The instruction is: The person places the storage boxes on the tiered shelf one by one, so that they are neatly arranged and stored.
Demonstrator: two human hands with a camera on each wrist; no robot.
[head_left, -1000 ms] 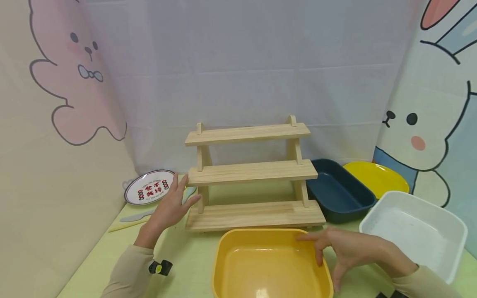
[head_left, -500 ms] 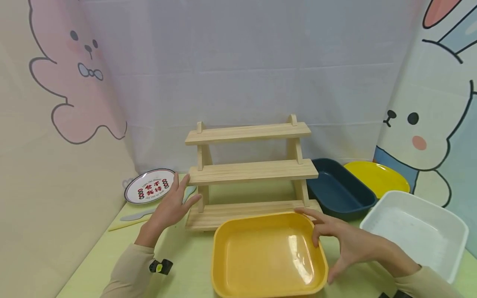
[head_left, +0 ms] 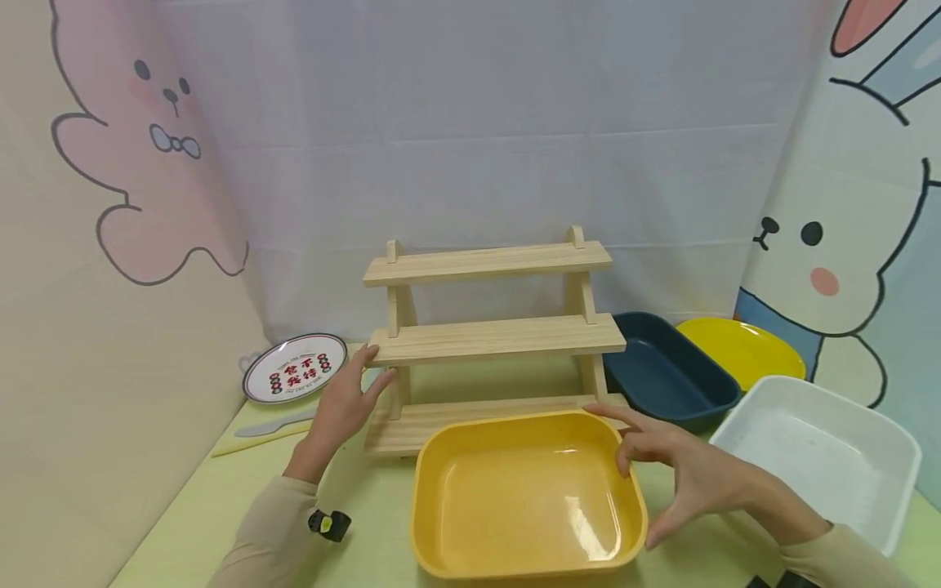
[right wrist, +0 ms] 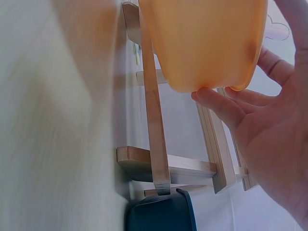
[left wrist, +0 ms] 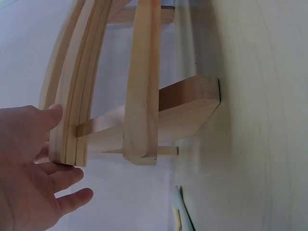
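A three-tier wooden display stand [head_left: 500, 340] stands at the back of the table. My left hand [head_left: 344, 412] holds the left end of its middle board, thumb on one face and fingers reaching behind, as the left wrist view shows. In front of the stand my right hand [head_left: 694, 469] grips a yellow rectangular dish [head_left: 507, 490] by its right side, fingers over the far right rim and thumb lower down. The dish is raised off the table and tilted, its far edge overlapping the bottom board. Nothing lies inside it. Its underside and outer wall show in the right wrist view.
An oval plate with red lettering [head_left: 294, 369] leans at the back left, near a grey-blue knife [head_left: 274, 426] and a yellow strip [head_left: 250, 443]. Right of the stand are a dark blue dish [head_left: 672, 371], a yellow plate [head_left: 742, 351] and a white tray [head_left: 819, 457].
My right hand has lifted the yellow dish, its far edge now over the bottom board. My left hand has shifted slightly right, closing its fingers on the middle board's end.
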